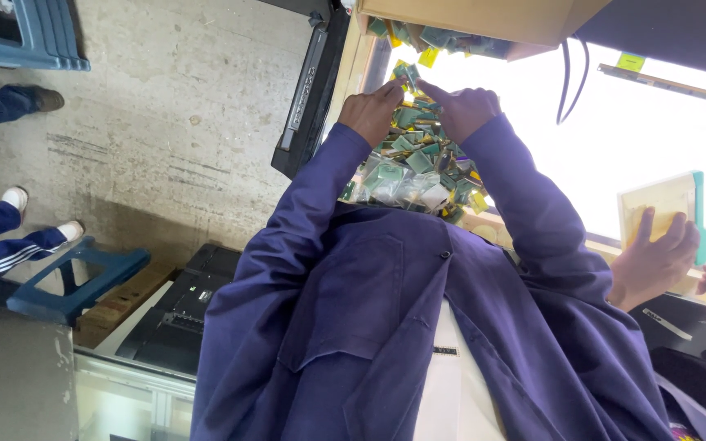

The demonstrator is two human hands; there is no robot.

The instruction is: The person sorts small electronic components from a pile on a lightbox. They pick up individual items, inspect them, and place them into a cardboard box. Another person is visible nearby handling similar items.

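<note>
A heap of small green and yellow packets in clear bags lies on a bright table in front of my dark blue jacket. My left hand and my right hand reach over the heap with fingertips meeting. Between them they pinch one small green and yellow packet just above the pile. More packets spill from under a cardboard box at the far edge.
At the right, a co-worker's hand holds a flat yellow pack with a green edge. A black device leans beside the table and another sits lower left. Blue stools and other people's feet are on the concrete floor.
</note>
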